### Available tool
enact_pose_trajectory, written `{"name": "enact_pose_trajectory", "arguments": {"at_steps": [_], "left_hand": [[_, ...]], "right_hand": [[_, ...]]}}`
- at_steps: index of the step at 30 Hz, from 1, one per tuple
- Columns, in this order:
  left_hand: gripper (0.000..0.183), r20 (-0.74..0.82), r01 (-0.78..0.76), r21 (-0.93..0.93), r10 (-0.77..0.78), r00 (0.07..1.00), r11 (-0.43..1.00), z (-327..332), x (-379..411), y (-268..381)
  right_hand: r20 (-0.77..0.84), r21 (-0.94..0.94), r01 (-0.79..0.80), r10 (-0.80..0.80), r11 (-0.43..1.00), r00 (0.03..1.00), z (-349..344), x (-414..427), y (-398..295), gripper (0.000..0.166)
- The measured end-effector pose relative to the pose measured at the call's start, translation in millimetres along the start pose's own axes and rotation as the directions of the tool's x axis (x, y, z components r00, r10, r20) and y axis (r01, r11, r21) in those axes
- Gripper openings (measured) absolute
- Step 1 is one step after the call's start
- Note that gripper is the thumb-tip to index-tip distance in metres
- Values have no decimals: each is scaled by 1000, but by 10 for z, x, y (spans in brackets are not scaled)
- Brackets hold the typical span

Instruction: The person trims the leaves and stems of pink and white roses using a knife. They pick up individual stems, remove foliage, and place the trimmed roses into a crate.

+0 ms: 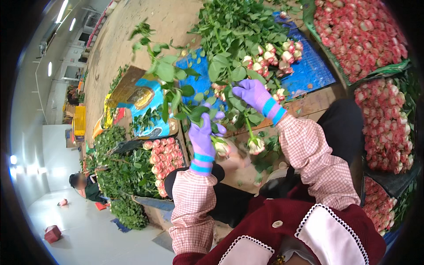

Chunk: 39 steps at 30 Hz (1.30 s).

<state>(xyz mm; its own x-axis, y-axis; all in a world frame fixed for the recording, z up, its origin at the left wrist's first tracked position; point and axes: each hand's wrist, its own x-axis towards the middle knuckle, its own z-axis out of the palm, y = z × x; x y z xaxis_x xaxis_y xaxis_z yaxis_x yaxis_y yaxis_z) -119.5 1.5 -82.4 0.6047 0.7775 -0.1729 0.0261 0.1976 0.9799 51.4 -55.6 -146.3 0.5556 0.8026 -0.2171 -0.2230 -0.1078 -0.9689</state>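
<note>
Both my hands wear purple gloves with blue-striped cuffs. My left hand [203,135] is closed around the upper stem of a white rose [221,147], its bloom hanging just below the fingers. That rose's leafy stem [165,74] stretches up and to the left. With fingers pinched, my right hand [253,96] grips the leafy stem of a second white rose [256,145], which points bloom-down towards me. Beyond the hands, a heap of leafy rose stems [228,26] covers part of a blue sheet [318,71]. Pink-and-white rose blooms [270,56] lie at its right side.
Packed pink roses fill a large holder [361,33] and a bundle [384,126] at right. Peach roses [165,155] and greenery [122,165] stand at left, beside a blue printed board [149,106]. A person [87,187] and yellow crates [79,121] appear farther off.
</note>
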Motion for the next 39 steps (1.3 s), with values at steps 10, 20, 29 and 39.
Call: {"name": "enact_pose_trajectory", "arguments": {"at_steps": [10, 20, 29, 39], "left_hand": [[12, 41, -68, 179, 62, 997, 982, 176, -444, -1050], [18, 265, -376, 509, 274, 924, 774, 276, -640, -1350], [35, 506, 408, -59, -325, 799, 911, 450, -651, -246], [23, 365, 355, 74, -357, 860, 932, 701, -713, -354]], "right_hand": [[133, -113, 46, -31, 992, 991, -93, -518, -172, 27], [112, 291, -20, -13, 956, 994, -227, -734, 181, 25], [202, 131, -16, -11, 991, 979, -321, -737, -47, 34], [140, 359, 41, -98, 932, 985, -312, -837, 79, 33]]}}
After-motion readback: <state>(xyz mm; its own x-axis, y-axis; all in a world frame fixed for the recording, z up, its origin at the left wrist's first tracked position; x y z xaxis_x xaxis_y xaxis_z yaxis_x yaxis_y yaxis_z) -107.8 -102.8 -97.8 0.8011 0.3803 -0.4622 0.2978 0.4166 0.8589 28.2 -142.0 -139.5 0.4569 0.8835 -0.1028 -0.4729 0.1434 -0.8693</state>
